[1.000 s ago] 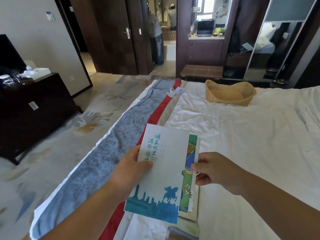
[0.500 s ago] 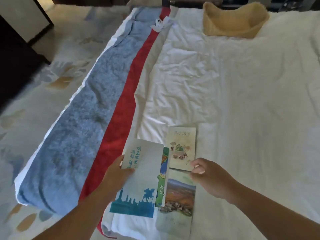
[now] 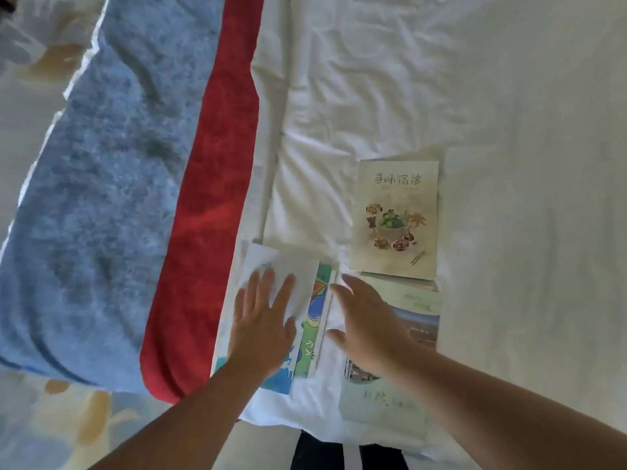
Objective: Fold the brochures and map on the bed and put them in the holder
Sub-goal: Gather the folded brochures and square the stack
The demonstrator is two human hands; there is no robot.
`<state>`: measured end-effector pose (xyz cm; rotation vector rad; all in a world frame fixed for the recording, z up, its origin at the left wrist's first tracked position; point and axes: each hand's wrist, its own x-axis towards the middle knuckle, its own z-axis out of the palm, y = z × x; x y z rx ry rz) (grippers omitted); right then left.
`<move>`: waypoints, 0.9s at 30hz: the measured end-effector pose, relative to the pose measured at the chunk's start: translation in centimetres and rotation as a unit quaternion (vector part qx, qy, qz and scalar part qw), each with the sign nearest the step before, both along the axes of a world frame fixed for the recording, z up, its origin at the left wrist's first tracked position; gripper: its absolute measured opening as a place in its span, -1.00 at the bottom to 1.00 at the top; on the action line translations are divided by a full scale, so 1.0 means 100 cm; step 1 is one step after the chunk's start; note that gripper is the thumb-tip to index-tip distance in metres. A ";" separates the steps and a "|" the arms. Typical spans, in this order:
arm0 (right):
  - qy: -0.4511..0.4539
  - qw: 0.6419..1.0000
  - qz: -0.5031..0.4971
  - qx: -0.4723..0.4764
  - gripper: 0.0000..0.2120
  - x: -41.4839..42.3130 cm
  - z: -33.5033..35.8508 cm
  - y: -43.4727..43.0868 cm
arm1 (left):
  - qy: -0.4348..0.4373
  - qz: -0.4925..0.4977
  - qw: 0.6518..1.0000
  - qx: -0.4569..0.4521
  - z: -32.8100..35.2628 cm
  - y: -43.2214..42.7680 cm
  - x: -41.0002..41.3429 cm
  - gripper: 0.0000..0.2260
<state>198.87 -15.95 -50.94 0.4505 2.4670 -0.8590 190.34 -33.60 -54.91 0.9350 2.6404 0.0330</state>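
- The blue-and-white folded sheet, held in the air a second ago, is now laid on the bed and pressed flat by the left hand, fingers straight.
- The right hand is spread open beside it and grips nothing.
- Its fold is judged nearly creased; the holder is out of view.
- Thin, flat paper rectangles, the food brochure and the landscape brochure, are seen on soft, wrinkled cloth.

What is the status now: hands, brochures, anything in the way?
Left hand open, flat on the blue brochure. Right hand open over the landscape brochure. Food brochure lies beyond them on the bed. Holder not in view; nothing blocking.
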 end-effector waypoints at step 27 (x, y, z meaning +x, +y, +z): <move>-0.021 0.979 0.126 0.158 -0.09 -0.047 -0.075 -0.043 | 0.008 -0.097 0.994 -0.044 -0.067 -0.028 0.020 -0.43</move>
